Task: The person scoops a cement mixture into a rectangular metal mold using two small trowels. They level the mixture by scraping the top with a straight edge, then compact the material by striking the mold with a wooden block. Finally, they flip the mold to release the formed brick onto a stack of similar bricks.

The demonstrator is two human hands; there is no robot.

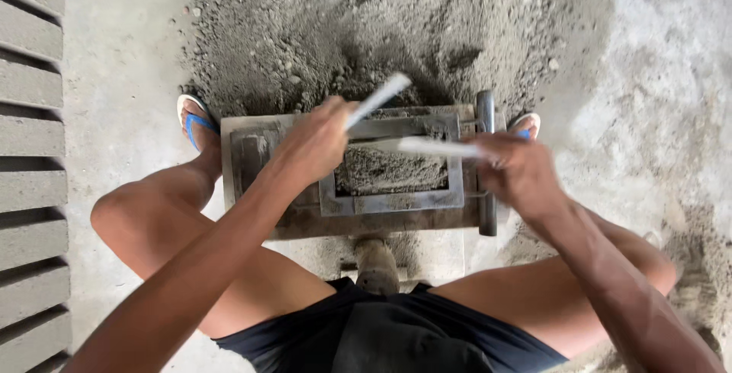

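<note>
Two pale flat sticks [379,100] [427,146] are held angled across a rusty metal mould [305,220] at frame centre, packed with grey gritty mix [389,171].

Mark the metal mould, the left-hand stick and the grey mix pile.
metal mould [396,204]: head view, near frame edge.
left-hand stick [379,100]: head view, mid-shaft.
grey mix pile [320,30]: head view, centre.
</note>
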